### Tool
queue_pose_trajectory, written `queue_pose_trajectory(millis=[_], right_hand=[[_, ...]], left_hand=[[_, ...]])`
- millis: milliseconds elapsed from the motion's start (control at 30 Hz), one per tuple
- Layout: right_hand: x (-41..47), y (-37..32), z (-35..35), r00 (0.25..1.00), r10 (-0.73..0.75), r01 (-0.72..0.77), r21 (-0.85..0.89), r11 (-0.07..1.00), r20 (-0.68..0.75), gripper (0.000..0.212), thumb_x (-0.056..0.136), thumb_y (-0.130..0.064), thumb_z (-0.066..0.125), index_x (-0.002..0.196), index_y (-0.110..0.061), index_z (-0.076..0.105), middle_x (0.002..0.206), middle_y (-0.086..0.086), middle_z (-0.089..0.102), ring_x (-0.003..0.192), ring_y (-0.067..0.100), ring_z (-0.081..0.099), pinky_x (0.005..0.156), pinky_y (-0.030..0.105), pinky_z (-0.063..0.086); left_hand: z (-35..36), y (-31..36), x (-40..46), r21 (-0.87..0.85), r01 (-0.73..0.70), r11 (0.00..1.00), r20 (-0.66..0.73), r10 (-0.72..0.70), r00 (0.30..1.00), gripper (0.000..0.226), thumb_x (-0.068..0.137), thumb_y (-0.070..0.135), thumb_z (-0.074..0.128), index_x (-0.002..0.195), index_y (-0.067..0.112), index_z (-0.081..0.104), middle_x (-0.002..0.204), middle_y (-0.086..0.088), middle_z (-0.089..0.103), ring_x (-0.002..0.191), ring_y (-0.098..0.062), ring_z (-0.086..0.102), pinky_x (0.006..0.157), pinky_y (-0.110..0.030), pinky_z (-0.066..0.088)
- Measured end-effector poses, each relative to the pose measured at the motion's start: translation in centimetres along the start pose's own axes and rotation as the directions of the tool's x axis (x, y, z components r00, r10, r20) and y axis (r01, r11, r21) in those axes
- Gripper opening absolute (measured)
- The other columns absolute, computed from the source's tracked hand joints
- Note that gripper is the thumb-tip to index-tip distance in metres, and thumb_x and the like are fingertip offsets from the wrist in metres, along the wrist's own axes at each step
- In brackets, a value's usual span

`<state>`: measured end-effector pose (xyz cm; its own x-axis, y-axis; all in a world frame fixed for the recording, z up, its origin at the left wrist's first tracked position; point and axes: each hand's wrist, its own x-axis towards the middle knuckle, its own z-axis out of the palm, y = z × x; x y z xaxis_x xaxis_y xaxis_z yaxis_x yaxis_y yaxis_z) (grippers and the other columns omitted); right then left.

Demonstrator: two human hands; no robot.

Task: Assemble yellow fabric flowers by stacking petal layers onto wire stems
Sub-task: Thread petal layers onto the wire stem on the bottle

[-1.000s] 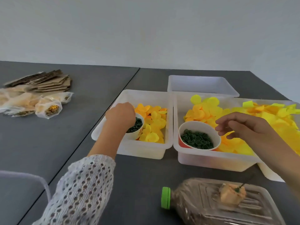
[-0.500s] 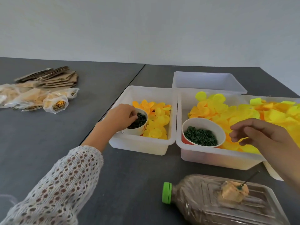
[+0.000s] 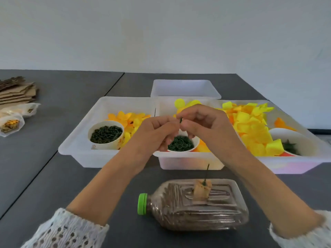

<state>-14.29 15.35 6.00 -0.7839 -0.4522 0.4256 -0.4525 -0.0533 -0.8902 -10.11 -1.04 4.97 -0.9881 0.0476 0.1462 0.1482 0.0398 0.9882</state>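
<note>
Pinching small green piece (image 3: 180, 120) between fingertips of left hand (image 3: 157, 133) and right hand (image 3: 202, 126), above ring cup (image 3: 180, 144) in middle bin (image 3: 189, 161). Petals (image 3: 250, 126) left ungrasped in bins. Stem (image 3: 206, 173) was seen upright on bottle (image 3: 195, 204), untouched. Advised: piece kept aligned, light pinch, no twisting.

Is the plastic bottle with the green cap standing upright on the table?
No, the plastic bottle lies on its side on the table, its green cap pointing left and a wire stem sticking up from it.
</note>
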Motion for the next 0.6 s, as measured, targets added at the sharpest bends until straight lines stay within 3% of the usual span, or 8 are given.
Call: queue_pose_trajectory(millis=[67, 133, 200, 267, 333, 433, 533, 600], right_hand=[[-0.8, 0.1, 0.3, 0.996, -0.053, 0.052, -0.008, 0.999, -0.073, 0.009, 0.085, 0.005, 0.064, 0.088, -0.002, 0.069, 0.069, 0.000, 0.066, 0.061, 0.013, 0.056, 0.058, 0.022, 0.047], [-1.7, 0.2, 0.4, 0.992, -0.073, 0.070, -0.034, 0.997, -0.102, 0.005, 0.084, 0.006, 0.063, 0.086, 0.003, 0.068, 0.071, 0.008, 0.067, 0.065, 0.023, 0.060, 0.062, 0.032, 0.049], [-2.5, 0.1, 0.4, 0.993, -0.062, 0.058, -0.042, 0.997, -0.097, 0.007, 0.085, 0.008, 0.062, 0.084, 0.002, 0.066, 0.064, -0.003, 0.064, 0.059, 0.010, 0.057, 0.059, 0.022, 0.046], [-3.5, -0.4, 0.2, 0.991, -0.039, 0.033, -0.049, 0.998, -0.130, 0.009, 0.086, 0.007, 0.060, 0.080, 0.000, 0.064, 0.060, -0.009, 0.058, 0.054, 0.000, 0.050, 0.057, 0.013, 0.040], [-4.9, -1.0, -0.6, 0.981, -0.028, 0.026, -0.015, 1.000, -0.190, 0.010, 0.088, -0.001, 0.061, 0.079, 0.002, 0.062, 0.058, -0.009, 0.055, 0.054, 0.005, 0.048, 0.057, 0.016, 0.041], [-7.2, -2.2, -1.2, 0.985, -0.047, 0.053, 0.029, 0.998, -0.165, 0.012, 0.086, -0.014, 0.062, 0.081, -0.003, 0.062, 0.062, 0.000, 0.053, 0.055, 0.015, 0.047, 0.056, 0.022, 0.043], [-8.5, -2.3, -0.9, 0.997, -0.042, 0.040, -0.024, 0.999, -0.067, 0.009, 0.085, -0.012, 0.060, 0.083, -0.003, 0.061, 0.073, 0.004, 0.057, 0.059, 0.011, 0.050, 0.058, 0.022, 0.042], [-9.0, -1.8, -0.5, 0.999, 0.001, -0.003, -0.047, 0.999, -0.037, 0.009, 0.086, -0.011, 0.059, 0.084, -0.002, 0.060, 0.068, 0.006, 0.057, 0.058, 0.012, 0.051, 0.057, 0.022, 0.042]], left_hand=[[1.2, -0.3, 0.1, -0.071, 0.061, 0.996, -0.005, -0.061, 0.998, 0.032, 0.091, 0.018, 0.058, 0.060, 0.024, 0.062, 0.063, 0.002, 0.045, 0.053, -0.010, 0.036, 0.045, -0.019, 0.028], [1.7, -0.6, -0.1, -0.054, 0.099, 0.994, -0.009, -0.099, 0.995, 0.025, 0.082, 0.024, 0.061, 0.058, 0.023, 0.059, 0.062, 0.003, 0.045, 0.052, -0.009, 0.036, 0.046, -0.020, 0.028], [2.0, -0.9, -0.5, -0.050, 0.130, 0.990, 0.031, -0.129, 0.991, 0.027, 0.085, 0.026, 0.063, 0.058, 0.024, 0.062, 0.063, 0.006, 0.049, 0.053, -0.007, 0.039, 0.048, -0.020, 0.031], [2.5, -1.2, -1.3, -0.014, 0.116, 0.993, 0.063, -0.115, 0.991, 0.026, 0.093, 0.029, 0.059, 0.071, 0.026, 0.072, 0.068, 0.009, 0.058, 0.059, -0.007, 0.046, 0.051, -0.019, 0.036], [3.1, -1.9, -2.7, 0.193, 0.001, 0.981, 0.023, -0.005, 1.000, 0.024, 0.094, 0.040, 0.053, 0.086, 0.033, 0.075, 0.077, 0.014, 0.067, 0.068, -0.001, 0.054, 0.060, -0.015, 0.041], [3.6, -4.4, -5.7, 0.560, -0.170, 0.811, 0.048, 0.173, 0.984, 0.024, 0.095, 0.054, 0.042, 0.095, 0.044, 0.064, 0.095, 0.027, 0.064, 0.090, 0.007, 0.056, 0.073, -0.010, 0.042], [4.1, -6.6, -7.4, 0.725, -0.220, 0.652, 0.175, 0.135, 0.975, 0.032, 0.099, 0.053, 0.029, 0.111, 0.044, 0.057, 0.112, 0.027, 0.053, 0.107, 0.001, 0.050, 0.087, -0.027, 0.045], [4.4, -7.5, -7.6, 0.763, -0.252, 0.595, 0.216, 0.132, 0.967, 0.038, 0.100, 0.055, 0.023, 0.118, 0.041, 0.054, 0.119, 0.026, 0.049, 0.107, 0.000, 0.047, 0.087, -0.031, 0.044]])
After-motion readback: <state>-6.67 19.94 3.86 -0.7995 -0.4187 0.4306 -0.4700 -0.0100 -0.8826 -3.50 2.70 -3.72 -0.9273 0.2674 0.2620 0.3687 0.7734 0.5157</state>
